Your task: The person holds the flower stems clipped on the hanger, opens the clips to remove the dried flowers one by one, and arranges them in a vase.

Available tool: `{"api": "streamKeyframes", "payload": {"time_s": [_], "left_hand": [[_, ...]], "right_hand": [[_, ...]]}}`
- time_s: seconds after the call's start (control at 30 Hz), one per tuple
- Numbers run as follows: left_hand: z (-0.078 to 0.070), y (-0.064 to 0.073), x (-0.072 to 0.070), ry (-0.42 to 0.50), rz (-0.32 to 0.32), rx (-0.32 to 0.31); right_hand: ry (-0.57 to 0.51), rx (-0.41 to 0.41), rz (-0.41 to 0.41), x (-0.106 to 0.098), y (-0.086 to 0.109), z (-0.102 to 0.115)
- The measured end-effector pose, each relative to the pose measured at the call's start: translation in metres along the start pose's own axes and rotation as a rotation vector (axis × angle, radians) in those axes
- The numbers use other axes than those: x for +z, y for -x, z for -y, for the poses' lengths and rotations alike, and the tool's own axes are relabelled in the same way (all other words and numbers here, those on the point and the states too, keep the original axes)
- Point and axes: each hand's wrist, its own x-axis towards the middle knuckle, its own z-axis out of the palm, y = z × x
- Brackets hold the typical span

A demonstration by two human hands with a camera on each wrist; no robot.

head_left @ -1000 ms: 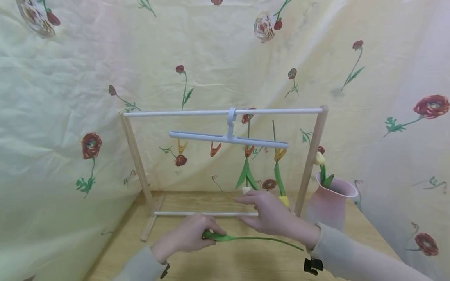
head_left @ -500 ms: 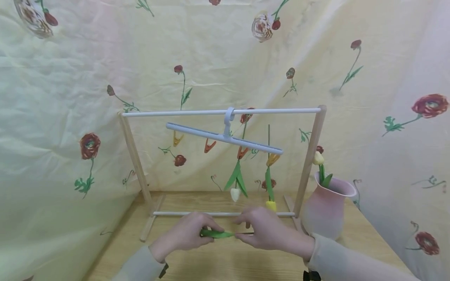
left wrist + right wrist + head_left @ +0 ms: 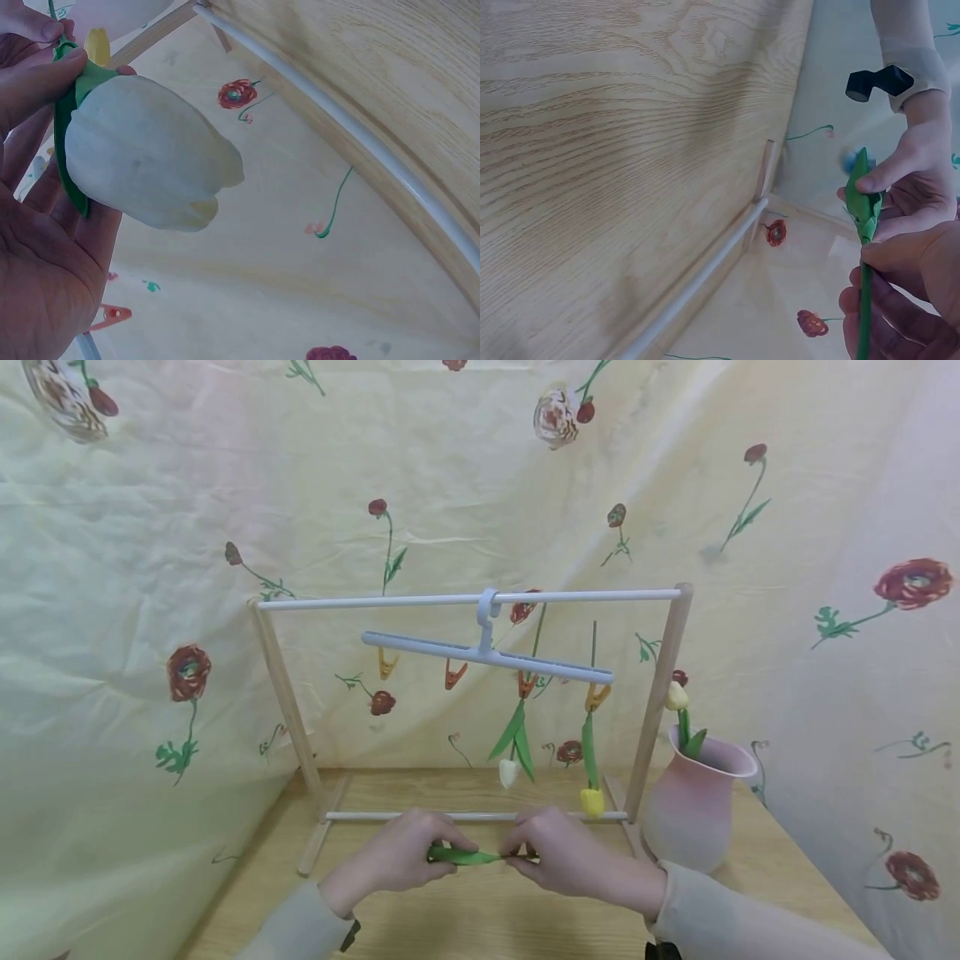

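A white tulip [image 3: 150, 154] with green leaves [image 3: 461, 857] lies sideways between both hands, low in front of the rack. My left hand [image 3: 401, 856] pinches it by the leaves just below the bloom. The bloom is hidden in the head view but large in the left wrist view. My right hand [image 3: 562, 860] pinches the green stem [image 3: 865, 311] beyond the leaves, thumb against fingers. Behind, a pale blue hanger [image 3: 450, 650] hangs tilted, its right end lower. From its clips dangle upside down another white tulip [image 3: 508, 772] and a yellow tulip [image 3: 592, 802].
A wooden rack [image 3: 287, 710] with white bars carries the hanger. Two more clips, one yellow [image 3: 386, 665] and one red [image 3: 454, 675], hold nothing on the left. A pink-and-white vase [image 3: 690, 818] with a tulip [image 3: 677, 697] stands right. Floral cloth surrounds the wooden table [image 3: 450, 927].
My right hand has come down and left from above the stem and now pinches it near the leaves. The hanger has swung with its tulips. My left hand keeps its hold.
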Motion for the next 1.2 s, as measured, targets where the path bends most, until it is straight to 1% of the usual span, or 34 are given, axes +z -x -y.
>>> {"api": "streamKeyframes", "payload": {"time_s": [0.17,0.3,0.5,0.63,0.8,0.9,1.03,1.13,1.2], "left_hand": [[-0.001,0.0,0.0,-0.002,-0.006,0.013],[-0.003,0.0,-0.002,-0.015,-0.013,0.011],[-0.007,-0.002,-0.003,-0.043,-0.011,0.004],[-0.008,-0.002,-0.003,-0.04,-0.022,-0.001],[-0.006,0.0,-0.006,-0.006,-0.078,-0.03],[-0.002,0.002,-0.009,0.015,-0.14,-0.046],[0.005,0.005,-0.014,0.063,-0.222,-0.059],[0.01,0.006,-0.017,0.104,-0.264,-0.057],[0.013,0.007,-0.018,0.126,-0.284,-0.06]], "right_hand": [[0.032,0.015,0.012,-0.001,-0.001,0.001],[0.063,0.02,0.018,-0.002,-0.001,0.003],[0.118,0.042,0.006,-0.002,-0.001,0.003],[0.138,0.046,-0.014,-0.004,-0.001,0.003],[0.16,0.056,-0.05,-0.011,0.001,0.0],[0.152,0.082,-0.065,-0.017,0.004,-0.004],[0.15,0.087,-0.104,-0.026,0.007,-0.009],[0.164,0.089,-0.135,-0.029,0.01,-0.013],[0.164,0.101,-0.138,-0.031,0.011,-0.016]]}}
